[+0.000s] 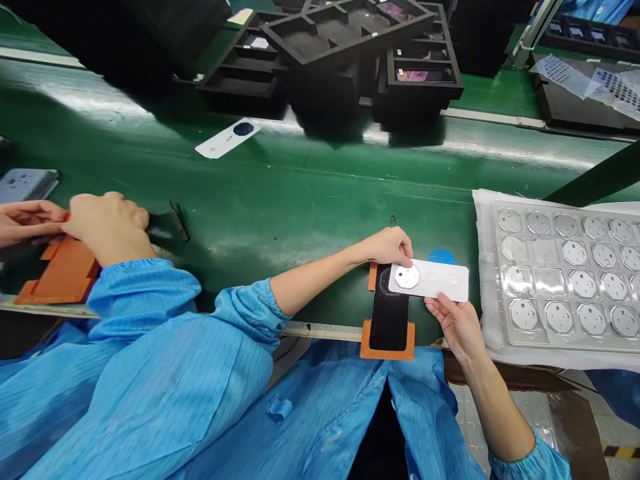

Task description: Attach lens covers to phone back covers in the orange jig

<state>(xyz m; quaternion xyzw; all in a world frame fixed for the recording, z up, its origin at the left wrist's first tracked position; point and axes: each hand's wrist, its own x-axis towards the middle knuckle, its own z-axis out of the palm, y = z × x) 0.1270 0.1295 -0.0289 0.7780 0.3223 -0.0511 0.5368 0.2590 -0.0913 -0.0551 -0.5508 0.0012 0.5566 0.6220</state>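
Edging, pale and narrow [325,331], borders the glossy green worktop [300,213] in front; an orange plastic fixture [370,350] overhangs it, carrying a matte black oblong plate [390,327]. Above this plate's upper part, reaching rightward, is a smooth white rectangular panel [443,283] with a round white disc [407,277]. The left hand [390,247] pinches the disc end; the right hand's [460,327] thumb meets the lower edge, fingers half curled, grip unclear. A transparent moulded tray [549,281] bounds the right, a co-worker's hands [107,223] the left, black compartment trays [365,41] the rear.
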